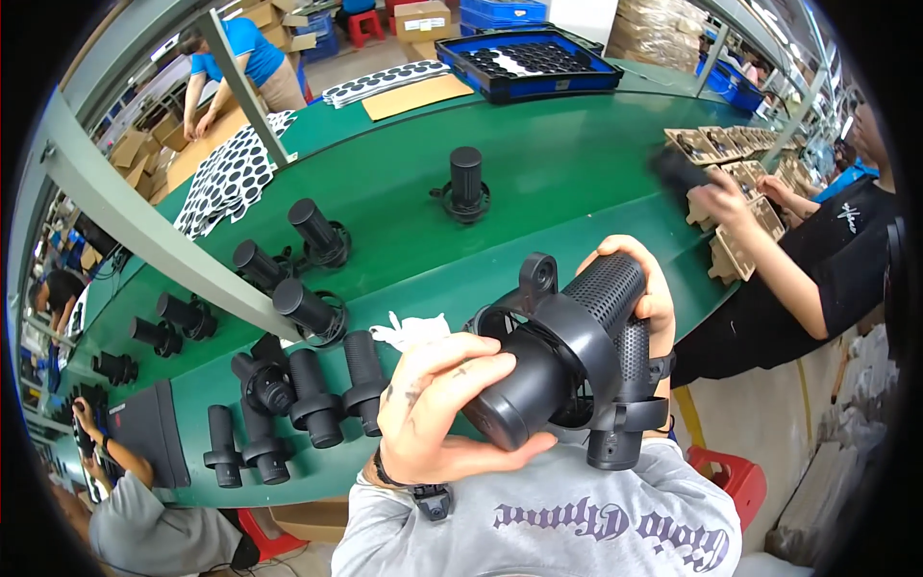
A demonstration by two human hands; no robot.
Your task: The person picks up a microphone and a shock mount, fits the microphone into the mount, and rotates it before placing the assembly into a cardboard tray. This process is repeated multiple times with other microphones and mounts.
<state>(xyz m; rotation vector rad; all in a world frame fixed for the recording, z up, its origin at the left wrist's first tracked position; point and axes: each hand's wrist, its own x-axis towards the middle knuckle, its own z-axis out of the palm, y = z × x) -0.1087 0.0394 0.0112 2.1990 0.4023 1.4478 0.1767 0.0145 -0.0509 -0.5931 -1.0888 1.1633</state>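
Above my lap, a black cylindrical microphone [601,298] with a mesh barrel and a ring-shaped mount [577,351] is tilted between both hands. My left hand [433,409] grips its smooth base end, thumb below and fingers on top. The fingers of my right hand [649,279] wrap round the mesh end. Against my right wrist and palm hangs a second black microphone [630,370], partly behind the first; what supports it is hidden. Several similar microphones [312,389] stand or lean on the green bench to my left, near a crumpled white cloth or glove [413,330].
A green conveyor [538,135] carries more microphones, one upright microphone [466,178] ahead of me. A grey metal post [173,226] slants across the left. At right, a co-worker's hand [721,197] holds a blurred dark object near cardboard trays [735,240]. A blue crate [596,77] stands at the back.
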